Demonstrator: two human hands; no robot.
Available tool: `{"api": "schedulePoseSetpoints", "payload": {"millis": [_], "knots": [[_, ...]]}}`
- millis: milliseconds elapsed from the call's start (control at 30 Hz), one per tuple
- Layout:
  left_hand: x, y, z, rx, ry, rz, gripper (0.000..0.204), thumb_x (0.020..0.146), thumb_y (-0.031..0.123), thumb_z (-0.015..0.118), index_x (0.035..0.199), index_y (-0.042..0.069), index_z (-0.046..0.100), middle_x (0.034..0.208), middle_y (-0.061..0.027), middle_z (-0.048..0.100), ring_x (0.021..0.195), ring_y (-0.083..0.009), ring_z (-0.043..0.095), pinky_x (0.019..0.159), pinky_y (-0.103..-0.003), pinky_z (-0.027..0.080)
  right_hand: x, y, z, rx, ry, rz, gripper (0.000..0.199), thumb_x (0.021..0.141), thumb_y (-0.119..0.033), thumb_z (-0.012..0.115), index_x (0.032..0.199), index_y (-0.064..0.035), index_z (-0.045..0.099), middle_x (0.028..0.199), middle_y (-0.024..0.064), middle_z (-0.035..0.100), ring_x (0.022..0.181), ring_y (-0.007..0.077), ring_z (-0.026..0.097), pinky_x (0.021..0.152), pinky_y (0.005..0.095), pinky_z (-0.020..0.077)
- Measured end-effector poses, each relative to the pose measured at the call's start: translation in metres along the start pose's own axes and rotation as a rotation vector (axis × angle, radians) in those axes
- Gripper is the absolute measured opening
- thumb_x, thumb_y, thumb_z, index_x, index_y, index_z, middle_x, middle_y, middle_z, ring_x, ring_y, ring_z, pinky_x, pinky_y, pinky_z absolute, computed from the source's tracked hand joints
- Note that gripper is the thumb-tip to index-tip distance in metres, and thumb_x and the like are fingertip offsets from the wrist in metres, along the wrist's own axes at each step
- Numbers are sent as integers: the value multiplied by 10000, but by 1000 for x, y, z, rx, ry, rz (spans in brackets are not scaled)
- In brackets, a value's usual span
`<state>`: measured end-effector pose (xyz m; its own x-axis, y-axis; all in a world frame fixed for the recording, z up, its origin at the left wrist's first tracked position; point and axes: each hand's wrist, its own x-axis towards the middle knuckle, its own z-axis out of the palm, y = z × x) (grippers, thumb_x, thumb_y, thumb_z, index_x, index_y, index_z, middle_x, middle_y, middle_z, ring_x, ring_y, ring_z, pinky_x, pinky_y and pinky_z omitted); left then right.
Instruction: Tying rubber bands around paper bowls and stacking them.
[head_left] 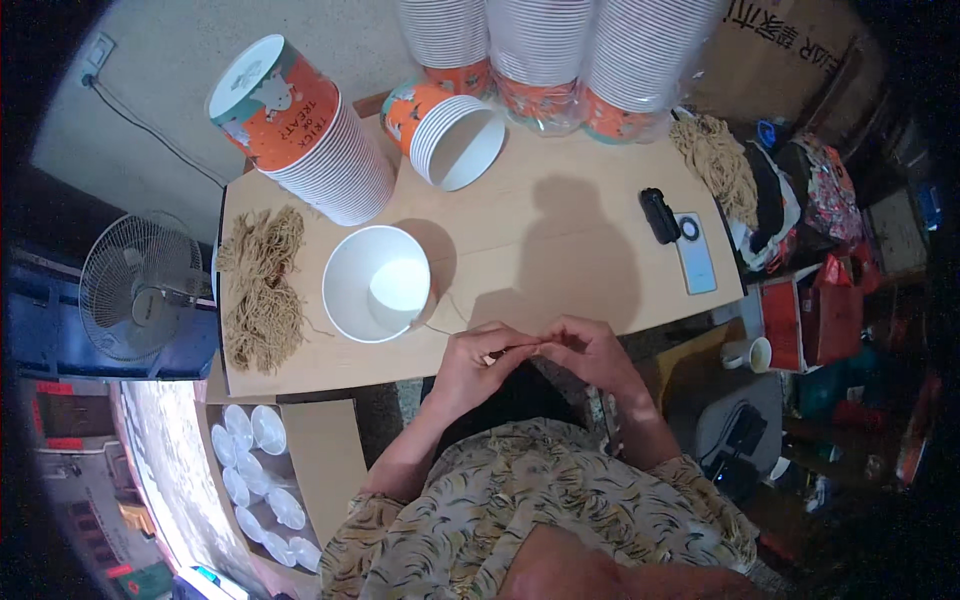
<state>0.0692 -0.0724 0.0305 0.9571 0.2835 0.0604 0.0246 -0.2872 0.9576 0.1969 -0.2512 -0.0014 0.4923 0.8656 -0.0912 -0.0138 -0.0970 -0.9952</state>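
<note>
My left hand [476,368] and my right hand [592,352] meet at the table's front edge, fingertips pinched together. A thin tan string [437,329] runs from the rim of a white paper bucket [345,290] to my left hand. Both hands appear closed on this string, though the part between the fingertips is too small to see clearly. The bucket stands upright to the left of my hands, its inside showing white. Left of it lie two bundles of tan string [262,300], their loose ends spread on the tabletop.
A tall upside-down stack of orange printed buckets [330,150] stands back left. Several buckets lie tipped over [440,130], with wrapped stacks [540,60] behind. A phone [697,265] and a black object [659,215] lie right. A carton of clear plastic cups [330,450] stands below left, near a fan [140,285].
</note>
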Motion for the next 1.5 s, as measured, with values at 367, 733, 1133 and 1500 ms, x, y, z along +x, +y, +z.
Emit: {"api": "schedulePoseSetpoints", "payload": {"millis": [367,733,1133,1500], "knots": [[-10,-9,-14,-439,15,-198,67,872,33,765,917,-5,733,856,-39,715,754,-71,644,687,-223,518,-6,-28,10,-52,110,-62,93,901,-107,731,934,-24,707,788,-22,651,716,45,562,641,221,467],[-48,-12,-71,-418,58,-115,35,894,3,724,921,-18,715,880,-56,705,794,-104,648,693,-228,512,22,-34,67,121,133,-73,78,890,-80,734,891,-12,698,790,-23,645,719,54,564,636,220,456],[-62,-35,-216,903,266,372,153,770,113,783,921,120,759,987,-23,707,911,-224,663,726,-341,579,79,-113,65,79,437,-477,46,897,10,694,935,12,668,782,-31,592,654,33,486,566,197,379],[-55,-16,-222,890,129,318,283,805,102,725,1088,94,735,1182,-41,702,1264,-297,539,1030,-465,422,86,-162,100,-262,323,-793,164,803,100,738,945,68,662,790,72,614,689,128,515,621,246,404]]}}
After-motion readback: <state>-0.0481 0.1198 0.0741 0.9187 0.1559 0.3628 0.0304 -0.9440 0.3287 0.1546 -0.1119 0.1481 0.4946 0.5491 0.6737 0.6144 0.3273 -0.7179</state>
